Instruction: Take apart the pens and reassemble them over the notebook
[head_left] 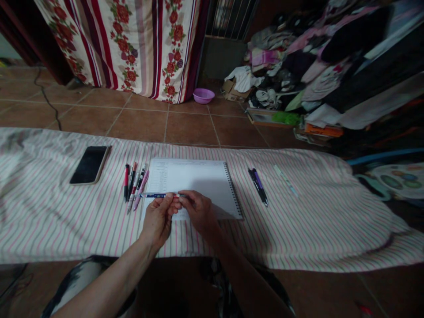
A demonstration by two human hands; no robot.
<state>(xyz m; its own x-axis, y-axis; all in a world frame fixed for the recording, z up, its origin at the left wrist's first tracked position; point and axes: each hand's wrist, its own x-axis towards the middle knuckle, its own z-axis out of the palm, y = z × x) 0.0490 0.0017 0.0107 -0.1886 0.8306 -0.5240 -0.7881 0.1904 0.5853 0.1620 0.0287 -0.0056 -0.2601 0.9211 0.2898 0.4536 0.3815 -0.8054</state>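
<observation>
Both hands hold one blue-patterned pen [155, 195] level above a spiral notebook [198, 174]. My left hand [159, 217] pinches its middle between thumb and fingers. At the other end, the fingertips of my right hand [198, 207] are closed on the pen's reddish-dark tip part. The notebook lies open with a white page, with faint printing on its left side and the coil on the right. Left of it lies a group of several pens [135, 187], among them red, black and pink ones. To the right lie two dark pens [258, 186] side by side and a pale green pen [285, 179].
A phone [89, 165] lies face up on the striped cloth [314, 212] at the left. Beyond its far edge are a tiled floor [142, 119], a purple basin [203, 96] and a floral curtain [132, 44]. Heaped clothes [308, 57] fill the back right.
</observation>
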